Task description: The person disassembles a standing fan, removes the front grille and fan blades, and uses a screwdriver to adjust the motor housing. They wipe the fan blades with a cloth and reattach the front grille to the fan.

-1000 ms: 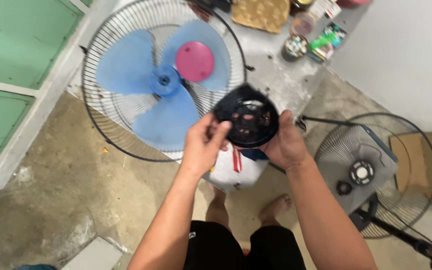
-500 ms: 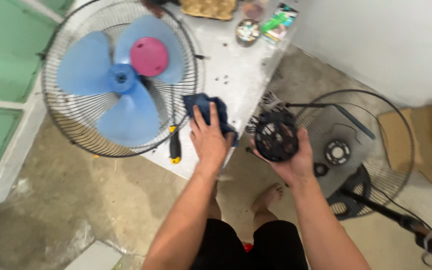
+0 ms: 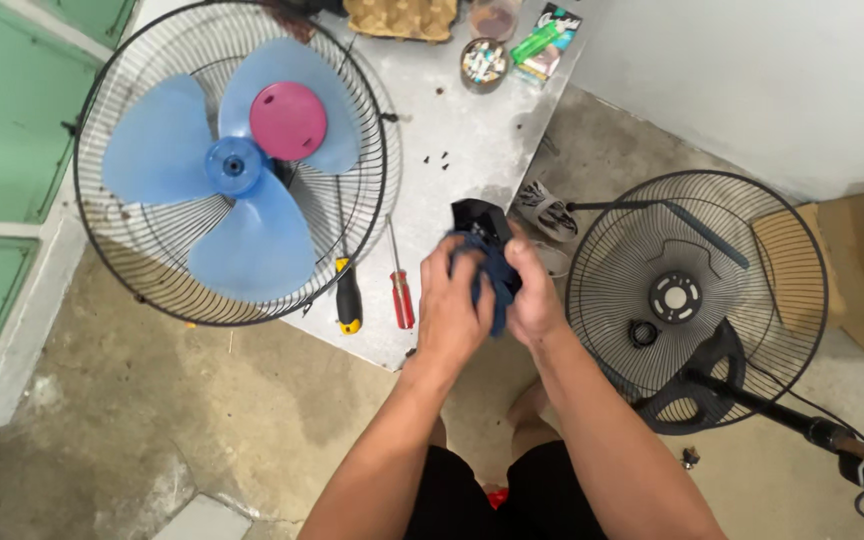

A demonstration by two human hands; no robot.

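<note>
I see both hands together just off the near edge of the bench [image 3: 472,150], above the floor. My left hand [image 3: 452,305] is wrapped around a dark blue cloth [image 3: 497,280], fingers curled tight over it, and my right hand [image 3: 532,295] grips the black fan part [image 3: 480,222] from the other side, thumb pressed onto it. The cloth is bunched against the black part, between the two palms, so most of the part is hidden; only its upper corner shows above the knuckles.

On the bench, near its near edge, lie a yellow-handled screwdriver [image 3: 349,300] and a red-handled screwdriver [image 3: 402,295], side by side but apart. The front fan grille [image 3: 152,290] covers the bench's left side and overhangs its edge, with the blue fan blade [image 3: 222,190] and a pink cap [image 3: 289,121] lying in it. A few small dark screws [image 3: 442,158] sit mid-bench. At the far edge is a small bowl [image 3: 484,62] of bits.

On the floor to the right of my hands stands the rear grille [image 3: 692,295] on its stand
</note>
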